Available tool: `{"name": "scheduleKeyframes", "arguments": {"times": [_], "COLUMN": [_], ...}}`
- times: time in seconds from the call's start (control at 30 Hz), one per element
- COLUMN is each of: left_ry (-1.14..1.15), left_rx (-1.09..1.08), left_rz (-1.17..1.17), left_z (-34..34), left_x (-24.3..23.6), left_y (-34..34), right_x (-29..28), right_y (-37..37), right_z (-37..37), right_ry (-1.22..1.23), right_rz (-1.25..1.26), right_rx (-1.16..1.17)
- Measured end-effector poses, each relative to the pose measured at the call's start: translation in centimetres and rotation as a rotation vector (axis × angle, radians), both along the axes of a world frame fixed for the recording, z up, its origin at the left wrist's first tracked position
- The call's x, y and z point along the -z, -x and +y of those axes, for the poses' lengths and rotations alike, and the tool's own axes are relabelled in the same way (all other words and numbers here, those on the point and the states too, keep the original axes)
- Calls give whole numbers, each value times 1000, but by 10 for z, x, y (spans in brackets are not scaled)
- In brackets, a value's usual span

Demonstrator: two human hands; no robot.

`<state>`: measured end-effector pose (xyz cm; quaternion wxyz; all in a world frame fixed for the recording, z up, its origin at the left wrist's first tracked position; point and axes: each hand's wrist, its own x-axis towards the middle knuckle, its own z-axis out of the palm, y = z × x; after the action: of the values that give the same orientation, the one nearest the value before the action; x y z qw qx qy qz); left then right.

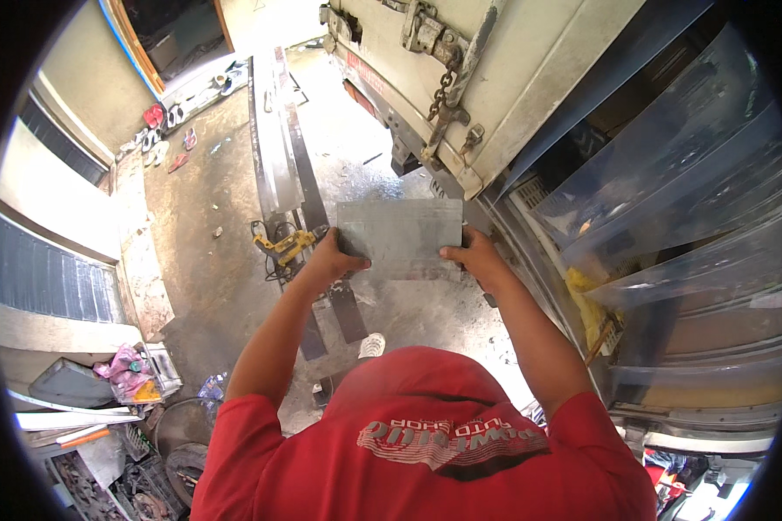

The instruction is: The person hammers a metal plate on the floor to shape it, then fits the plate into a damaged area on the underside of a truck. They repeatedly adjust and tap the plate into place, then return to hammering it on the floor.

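Observation:
A grey rectangular metal sheet [400, 239] is held up in front of me between both hands, above the floor. My left hand [330, 260] grips its left edge, with the thumb lying on the upper face. At the opposite edge, my right hand [480, 259] is closed in the same way, thumb on top and fingers underneath. The sheet hides most of my fingertips. Just left of my left hand, a yellow and black power tool [285, 247] lies on the floor beside long dark metal bars [346, 311].
A worn truck body [460, 95] with a chain and latch stands ahead on the right. Clear plastic strips [669, 200] hang along the right side. Shoes [161, 143] line the far left wall. Plastic bags [129, 373], scrap and a tyre [187, 469] crowd the lower left.

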<state>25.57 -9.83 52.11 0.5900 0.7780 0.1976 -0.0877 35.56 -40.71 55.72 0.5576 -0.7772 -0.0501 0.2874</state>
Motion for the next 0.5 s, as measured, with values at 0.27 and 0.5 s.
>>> {"name": "scheduleKeyframes", "arguments": {"times": [0.27, 0.5], "left_ry": [744, 1035], "left_rx": [-58, -192], "left_rz": [104, -50], "left_z": [27, 21], "left_x": [6, 11], "left_y": [41, 53], "right_x": [7, 8], "right_y": [17, 30], "right_z": [-5, -6], "right_ry": [-362, -345], "right_rz": [306, 346], "right_rx": [111, 89]}}
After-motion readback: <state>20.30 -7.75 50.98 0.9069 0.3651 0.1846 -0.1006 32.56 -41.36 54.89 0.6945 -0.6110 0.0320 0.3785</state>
